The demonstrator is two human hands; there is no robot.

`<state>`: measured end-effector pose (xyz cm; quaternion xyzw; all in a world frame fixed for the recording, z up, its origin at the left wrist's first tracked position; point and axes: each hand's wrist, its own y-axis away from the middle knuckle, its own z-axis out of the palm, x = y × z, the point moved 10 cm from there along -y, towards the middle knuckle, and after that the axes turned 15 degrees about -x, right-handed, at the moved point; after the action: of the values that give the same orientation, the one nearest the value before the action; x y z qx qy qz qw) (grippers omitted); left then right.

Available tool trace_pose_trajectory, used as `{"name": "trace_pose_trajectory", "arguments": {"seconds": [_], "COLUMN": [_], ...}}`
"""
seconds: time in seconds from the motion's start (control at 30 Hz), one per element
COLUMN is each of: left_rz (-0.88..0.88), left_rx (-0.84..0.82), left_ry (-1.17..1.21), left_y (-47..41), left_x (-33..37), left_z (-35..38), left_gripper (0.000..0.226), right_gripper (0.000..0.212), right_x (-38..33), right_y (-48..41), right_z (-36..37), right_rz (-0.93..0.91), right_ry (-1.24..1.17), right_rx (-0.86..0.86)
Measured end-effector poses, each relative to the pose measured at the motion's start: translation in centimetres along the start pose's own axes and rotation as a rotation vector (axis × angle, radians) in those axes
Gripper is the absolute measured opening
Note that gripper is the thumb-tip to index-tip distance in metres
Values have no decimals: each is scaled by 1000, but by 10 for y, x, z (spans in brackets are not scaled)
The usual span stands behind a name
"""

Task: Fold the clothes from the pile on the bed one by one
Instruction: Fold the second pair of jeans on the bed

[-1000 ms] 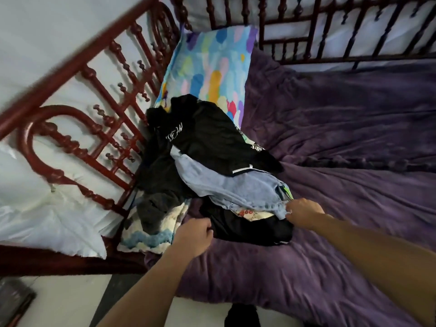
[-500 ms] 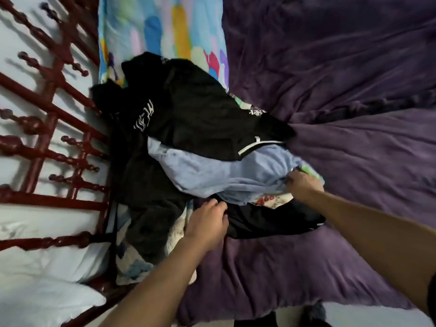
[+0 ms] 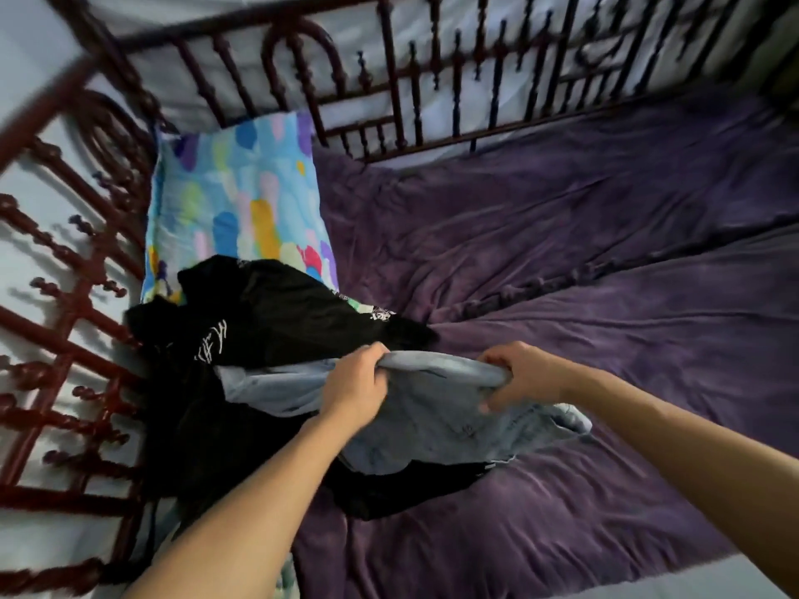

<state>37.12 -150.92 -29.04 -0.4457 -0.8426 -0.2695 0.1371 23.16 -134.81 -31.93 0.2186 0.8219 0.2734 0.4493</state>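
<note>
Left hand [image 3: 352, 389] and right hand [image 3: 521, 376] both clenched on the bunched top edge of a light blue garment [image 3: 436, 419] at centre frame, it drapes over the pile of black clothes [image 3: 268, 322] at centre left, purple bedspread [image 3: 605, 296] at right, colourful pillow [image 3: 242, 201] upper left, dark red bed frame [image 3: 65, 339] along the left edge

Dim, cool, soft light is spreading evenly over the purple bedspread [image 3: 605, 304], the black clothes [image 3: 281, 313] are sinking into detailless shadow, and the bed rails [image 3: 413, 105] are smearing with motion blur, bowing at the wide-angle edges and casting faint shadows on the pale wall [image 3: 30, 261].
</note>
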Motion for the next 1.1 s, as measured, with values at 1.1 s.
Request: {"name": "trace_pose_trajectory", "arguments": {"seconds": [1.1], "left_rz": [330], "left_rx": [97], "left_ry": [115], "left_y": [105], "left_x": [140], "left_z": [-151], "left_gripper": [8], "right_gripper": [31], "right_x": [-108], "right_y": [178], "right_z": [-141], "right_rz": [392], "right_ry": [626], "right_rx": [745]}}
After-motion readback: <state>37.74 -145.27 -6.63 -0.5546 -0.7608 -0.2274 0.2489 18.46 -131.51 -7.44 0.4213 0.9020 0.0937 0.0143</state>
